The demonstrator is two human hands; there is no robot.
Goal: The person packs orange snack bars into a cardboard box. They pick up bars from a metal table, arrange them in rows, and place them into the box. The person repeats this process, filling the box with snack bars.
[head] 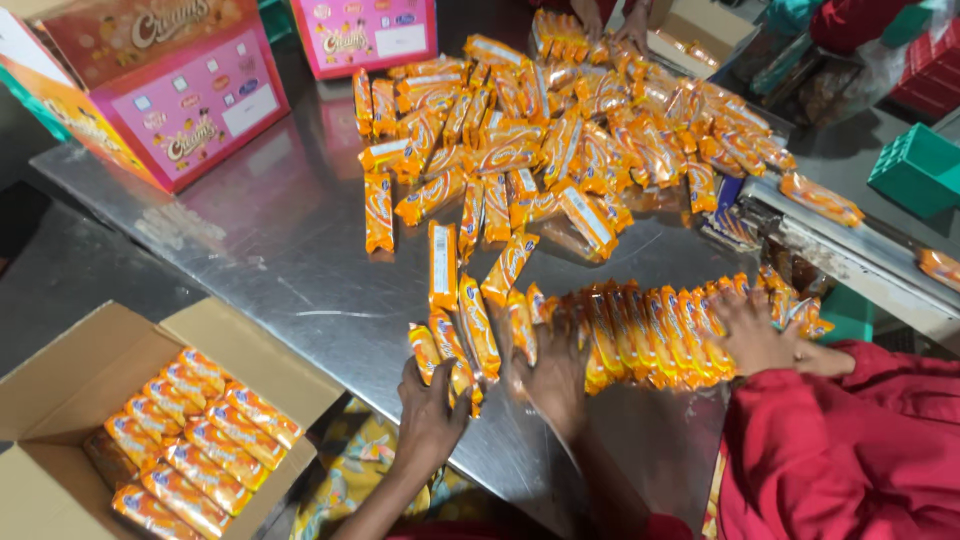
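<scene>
Orange biscuit packets cover the steel table (300, 250). My left hand (430, 410) is at the near edge, its fingers closed over a few packets (455, 345) lying side by side. Just to its right, my right hand (555, 375), blurred, presses on the left end of a tight row of packets standing on edge (650, 335). A co-worker's hand (750, 330), from a red sleeve (840, 440), holds the row's right end. A big loose heap of packets (560, 140) lies farther back.
An open cardboard carton (70, 370) at lower left holds neat layers of packets. Two pink and orange printed boxes (190, 110) stand at the table's far left. A conveyor (860, 250) feeds packets from the right, next to a green crate (915, 170). Another person's hands reach in at the top.
</scene>
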